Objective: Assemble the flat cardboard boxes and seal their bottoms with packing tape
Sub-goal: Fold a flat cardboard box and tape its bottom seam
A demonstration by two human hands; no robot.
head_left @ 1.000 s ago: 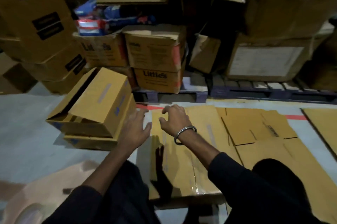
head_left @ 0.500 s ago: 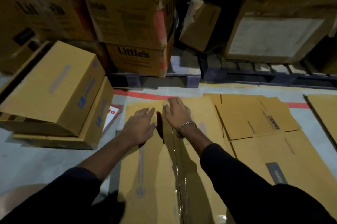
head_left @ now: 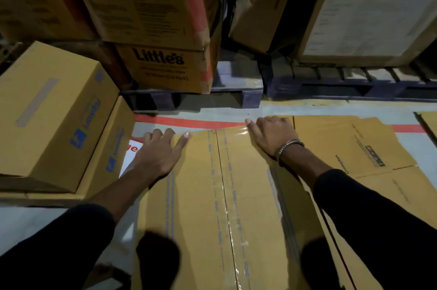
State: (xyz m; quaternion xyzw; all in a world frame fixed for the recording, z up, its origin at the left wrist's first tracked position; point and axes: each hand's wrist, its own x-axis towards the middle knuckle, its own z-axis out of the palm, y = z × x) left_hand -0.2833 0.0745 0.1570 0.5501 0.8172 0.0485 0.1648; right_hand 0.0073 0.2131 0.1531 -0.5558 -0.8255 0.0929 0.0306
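Observation:
A tan cardboard box (head_left: 201,195) lies right in front of me with its closed flaps facing up. Clear packing tape (head_left: 234,223) runs along its centre seam. My left hand (head_left: 158,155) grips the box's far left corner, fingers bent over the far edge and thumb flat on top. My right hand (head_left: 272,136), a metal bracelet on its wrist, holds the far edge right of the seam with its fingers curled over it. No tape roll is in view.
Two assembled tan boxes (head_left: 47,112) are stacked on the floor at my left. Flat cardboard sheets (head_left: 354,145) lie on the right. Behind a red floor line (head_left: 189,122), printed cartons (head_left: 165,65) stand on dark pallets (head_left: 238,91).
My hands have moved apart from the seam to the box's far edge, left hand to the left corner, right hand to the right. The view has come closer and lower.

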